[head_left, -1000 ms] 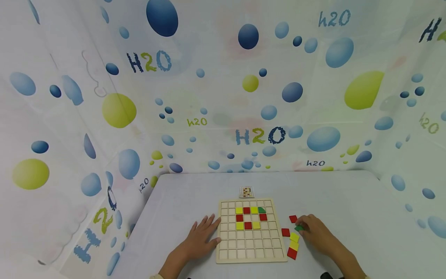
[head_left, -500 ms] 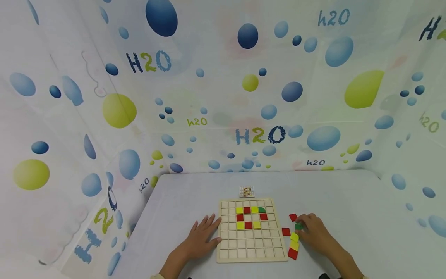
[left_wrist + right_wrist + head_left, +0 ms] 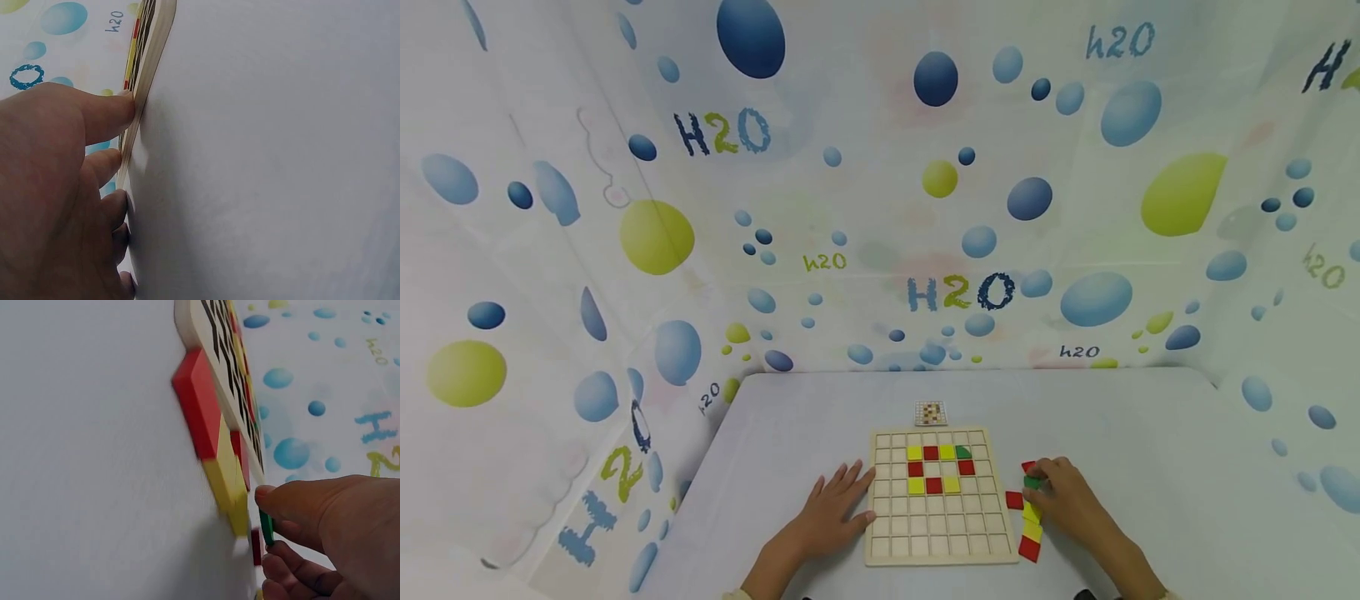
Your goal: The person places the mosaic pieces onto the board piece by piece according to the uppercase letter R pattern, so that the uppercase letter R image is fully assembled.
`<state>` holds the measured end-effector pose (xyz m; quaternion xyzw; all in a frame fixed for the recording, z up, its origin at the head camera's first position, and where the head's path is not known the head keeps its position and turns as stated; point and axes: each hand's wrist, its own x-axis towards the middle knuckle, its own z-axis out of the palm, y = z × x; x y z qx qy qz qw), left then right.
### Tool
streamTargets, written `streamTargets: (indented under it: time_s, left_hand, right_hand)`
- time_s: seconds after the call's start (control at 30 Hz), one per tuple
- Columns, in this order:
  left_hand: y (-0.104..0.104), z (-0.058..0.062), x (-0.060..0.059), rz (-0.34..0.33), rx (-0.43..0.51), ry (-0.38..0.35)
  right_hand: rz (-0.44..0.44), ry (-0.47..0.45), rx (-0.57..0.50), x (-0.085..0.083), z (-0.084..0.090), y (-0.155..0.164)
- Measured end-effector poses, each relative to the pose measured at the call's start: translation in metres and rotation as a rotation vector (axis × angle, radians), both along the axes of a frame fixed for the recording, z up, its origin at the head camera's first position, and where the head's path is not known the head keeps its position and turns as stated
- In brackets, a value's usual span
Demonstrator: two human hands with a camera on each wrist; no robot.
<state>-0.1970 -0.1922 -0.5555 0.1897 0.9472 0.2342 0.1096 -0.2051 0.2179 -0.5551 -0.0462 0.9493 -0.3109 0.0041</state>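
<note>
The right hand (image 3: 1067,500) has lifted the green tile (image 3: 1033,482) off the surface (image 3: 1150,467) and carried it a little toward the wooden board (image 3: 936,496); a second ago it was still picking at that tile lower down among the loose pieces. Its fingers (image 3: 284,497) now pinch the tile on edge between thumb and fingertips, as the right wrist view shows, so the tile is in the air just to the right of the board, level with the coloured rows. To my eye the pick is done and the carry to the grid has begun.

The left hand (image 3: 831,517) has not shifted: it lies flat against the board's left edge, fingers (image 3: 106,112) straight and spread, thumb tip touching the rim, holding nothing.

On the board sit yellow, red and green tiles in a block near its far middle, one green tile (image 3: 963,452) at the block's far right corner. Right of the board lie loose pieces: a red tile (image 3: 1014,500) beside the rim, yellow tiles (image 3: 1032,521) and another red tile (image 3: 1029,547) in a line toward the near corner, and a red one partly hidden behind the held tile. A small pattern card (image 3: 931,412) lies just beyond the board. Nothing stands between the held tile and the grid.
</note>
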Motion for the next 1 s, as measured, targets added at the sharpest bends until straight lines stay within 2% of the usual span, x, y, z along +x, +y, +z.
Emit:
streamTargets:
  time_s: [0.3,0.57,0.73,1.0]
  left_hand:
    - [0.000,-0.001,0.000,-0.007,0.010,-0.007]
    - [-0.001,0.000,0.000,-0.007,-0.001,-0.002]
    - [0.000,0.003,0.001,-0.008,0.006,-0.002]
    - [0.001,0.007,0.003,-0.002,0.001,-0.010]
  right_hand:
    - [0.038,-0.005,-0.063,-0.009,0.008,-0.037]
    - [0.153,0.017,-0.083,-0.010,0.010,-0.068]
    - [0.201,0.042,-0.068,-0.008,0.010,-0.073]
    - [0.254,0.031,-0.103,-0.007,0.009,-0.072]
